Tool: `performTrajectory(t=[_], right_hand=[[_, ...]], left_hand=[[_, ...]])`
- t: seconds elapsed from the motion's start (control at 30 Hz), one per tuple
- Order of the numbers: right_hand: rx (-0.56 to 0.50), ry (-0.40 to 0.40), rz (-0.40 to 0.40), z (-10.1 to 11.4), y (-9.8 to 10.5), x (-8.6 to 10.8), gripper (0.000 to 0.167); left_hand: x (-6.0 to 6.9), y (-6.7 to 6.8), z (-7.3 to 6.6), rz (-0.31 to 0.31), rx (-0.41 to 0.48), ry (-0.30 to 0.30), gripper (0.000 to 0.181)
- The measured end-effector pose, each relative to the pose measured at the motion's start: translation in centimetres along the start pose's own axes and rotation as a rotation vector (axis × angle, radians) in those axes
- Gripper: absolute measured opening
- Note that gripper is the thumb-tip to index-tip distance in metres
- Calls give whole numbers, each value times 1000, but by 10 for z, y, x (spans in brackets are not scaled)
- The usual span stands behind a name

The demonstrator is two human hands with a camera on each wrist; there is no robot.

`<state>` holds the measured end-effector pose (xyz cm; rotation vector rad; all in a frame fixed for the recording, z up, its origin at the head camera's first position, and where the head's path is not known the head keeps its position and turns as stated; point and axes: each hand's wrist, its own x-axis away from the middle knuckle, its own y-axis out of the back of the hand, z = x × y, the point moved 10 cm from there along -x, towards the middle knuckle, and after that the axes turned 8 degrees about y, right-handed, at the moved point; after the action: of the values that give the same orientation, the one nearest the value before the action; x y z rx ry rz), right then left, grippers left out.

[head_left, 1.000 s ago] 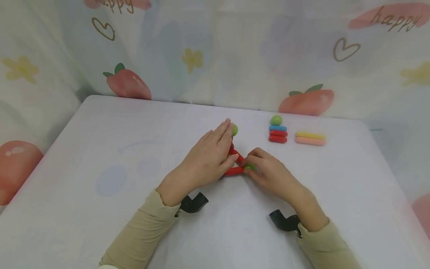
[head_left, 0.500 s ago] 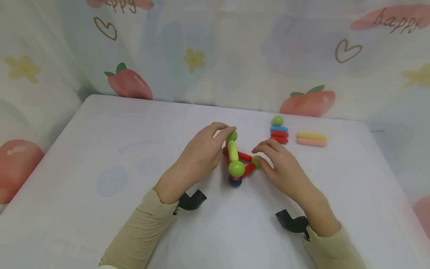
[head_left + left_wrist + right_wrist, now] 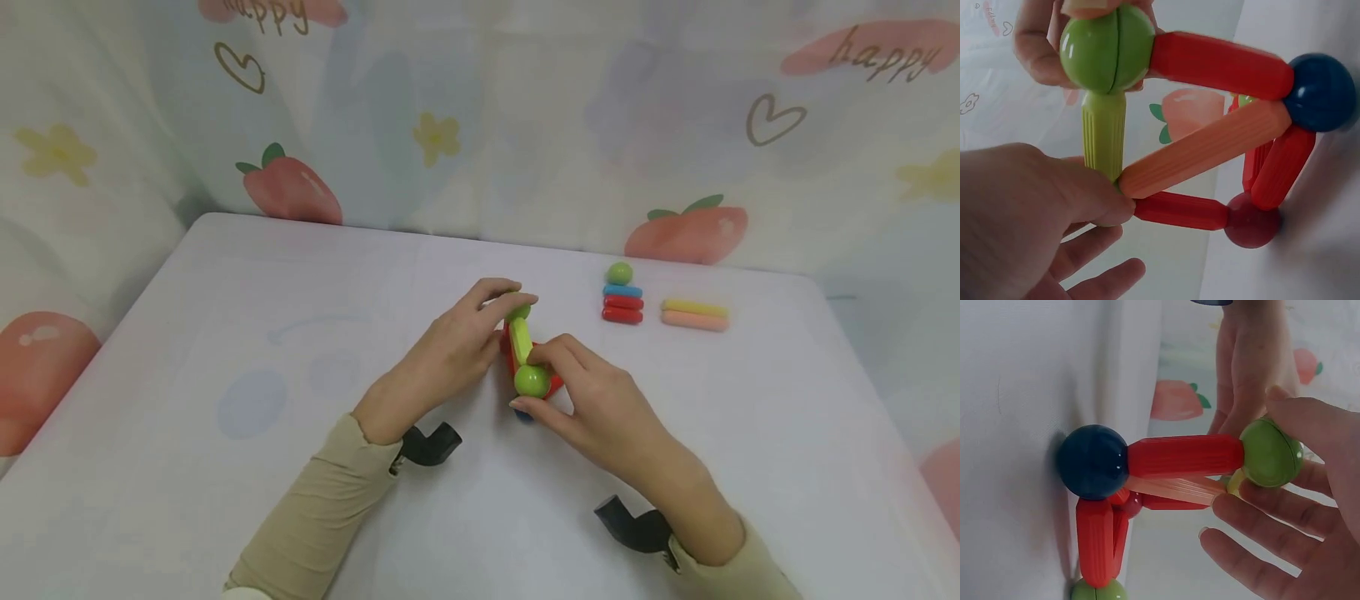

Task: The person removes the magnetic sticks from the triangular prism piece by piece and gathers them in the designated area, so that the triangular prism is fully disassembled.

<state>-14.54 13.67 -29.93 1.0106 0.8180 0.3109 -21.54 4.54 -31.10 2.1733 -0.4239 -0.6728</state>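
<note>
A frame of magnetic rods and balls stands mid-table. Along its top, a yellow-green rod (image 3: 522, 340) joins two green balls. My left hand (image 3: 442, 358) pinches the far green ball (image 3: 518, 312), mostly hidden by the fingers. The near green ball (image 3: 532, 381) is between my right hand's (image 3: 607, 408) thumb and fingers. In the left wrist view, red rods run from the green balls down to a blue ball (image 3: 1321, 92) and a dark red ball (image 3: 1252, 220). A peach rod (image 3: 1204, 150) crosses diagonally. Another green ball (image 3: 1099, 590) sits low on the frame in the right wrist view.
Behind and right of the frame lie a loose green ball (image 3: 620, 273), a blue rod (image 3: 622, 291) and two red rods (image 3: 622, 309). Beside them are a yellow rod (image 3: 694, 307) and a loose peach rod (image 3: 694, 321). A patterned curtain (image 3: 510, 125) hangs behind the table.
My left hand's straight fingers have drawn back from over the frame to pinch the far upper ball. My right hand let go of the low right green ball and took the near upper one.
</note>
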Motion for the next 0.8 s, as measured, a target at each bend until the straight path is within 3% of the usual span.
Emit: performTrajectory(t=[0.2, 0.43, 0.6, 0.8], right_hand=[[-3, -18, 35, -4, 2, 2, 44], [21, -106, 93, -21, 11, 8, 42], [31, -133, 81, -30, 18, 12, 42], [52, -122, 43, -35, 25, 12, 40]], left_hand=[[-1, 4, 4, -3, 8, 11, 42], [-1, 1, 11, 101, 56, 53, 40], [0, -3, 10, 142, 67, 41, 41], [1, -6, 5, 161, 17, 18, 36]])
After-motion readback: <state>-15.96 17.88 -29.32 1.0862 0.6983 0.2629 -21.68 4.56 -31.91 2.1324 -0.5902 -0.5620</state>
